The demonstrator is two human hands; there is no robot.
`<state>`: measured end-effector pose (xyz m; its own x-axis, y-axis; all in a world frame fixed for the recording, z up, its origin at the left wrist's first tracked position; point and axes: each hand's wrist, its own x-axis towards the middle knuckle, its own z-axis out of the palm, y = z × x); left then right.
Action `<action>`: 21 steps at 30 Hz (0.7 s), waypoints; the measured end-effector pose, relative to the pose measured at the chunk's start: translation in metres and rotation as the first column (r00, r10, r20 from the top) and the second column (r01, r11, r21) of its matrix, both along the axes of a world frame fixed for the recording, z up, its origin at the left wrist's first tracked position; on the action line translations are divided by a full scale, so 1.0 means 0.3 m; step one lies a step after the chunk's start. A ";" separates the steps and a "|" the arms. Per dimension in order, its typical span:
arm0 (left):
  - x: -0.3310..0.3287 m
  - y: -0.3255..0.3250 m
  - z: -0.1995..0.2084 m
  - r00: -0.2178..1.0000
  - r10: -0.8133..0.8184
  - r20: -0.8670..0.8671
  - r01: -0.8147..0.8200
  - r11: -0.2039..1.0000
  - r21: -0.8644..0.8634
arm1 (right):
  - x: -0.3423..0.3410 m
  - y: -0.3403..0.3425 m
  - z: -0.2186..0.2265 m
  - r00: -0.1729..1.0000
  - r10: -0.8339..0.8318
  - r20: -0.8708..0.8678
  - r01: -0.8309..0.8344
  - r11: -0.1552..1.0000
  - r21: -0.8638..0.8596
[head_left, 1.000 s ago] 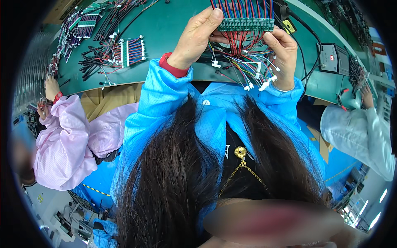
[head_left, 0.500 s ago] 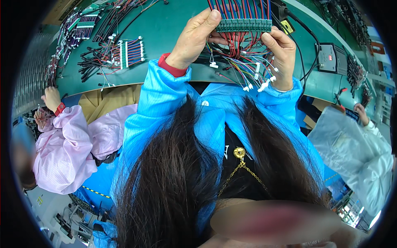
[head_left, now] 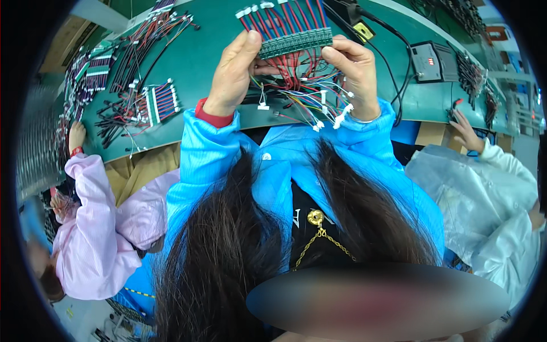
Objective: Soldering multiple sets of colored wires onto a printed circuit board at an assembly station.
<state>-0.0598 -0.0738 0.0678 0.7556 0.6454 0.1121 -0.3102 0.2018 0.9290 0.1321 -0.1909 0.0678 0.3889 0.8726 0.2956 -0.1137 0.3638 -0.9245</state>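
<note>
Both my hands hold up a row of narrow green circuit boards point(head_left: 295, 43) by its two ends. My left hand point(head_left: 235, 71) is closed on the left end, thumb on top. The fingers of my right hand point(head_left: 354, 69) pinch the right end. Red, blue and black wires point(head_left: 296, 17) with white plugs fan out from the far side of the row. From its near side hangs a tangle of thinner coloured wires with white connectors point(head_left: 340, 117), lying between my hands over the table edge.
On the green table point(head_left: 216, 28), another wired board strip point(head_left: 152, 105) lies to the left, with more cable bundles point(head_left: 99, 71) beyond it. A grey box with a red display point(head_left: 431, 61) and black cables point(head_left: 399, 34) stand to the right. Co-workers sit at both sides, one in a pink sleeve point(head_left: 91, 182).
The board row now sits lower and further left in view, with its far plugs showing and its right end tipped up. The right co-worker's hand has moved onto the table edge.
</note>
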 end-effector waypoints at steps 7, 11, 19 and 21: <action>0.012 0.017 -0.009 0.999 -0.025 0.032 0.026 0.999 -0.027 | 0.008 -0.001 0.011 1.000 -0.002 0.001 0.002 1.000 -0.008; 0.017 0.030 -0.021 0.999 -0.031 0.042 0.033 0.998 -0.048 | 0.008 0.004 0.011 1.000 0.009 -0.020 -0.009 1.000 -0.021; 0.009 0.071 -0.023 0.994 -0.083 0.064 0.097 0.964 -0.249 | -0.011 0.040 0.032 0.998 -0.028 -0.055 0.021 0.993 -0.114; 0.016 0.079 -0.025 0.995 -0.071 0.069 0.088 0.953 -0.291 | -0.004 0.057 0.031 0.999 -0.016 -0.051 0.009 0.991 -0.130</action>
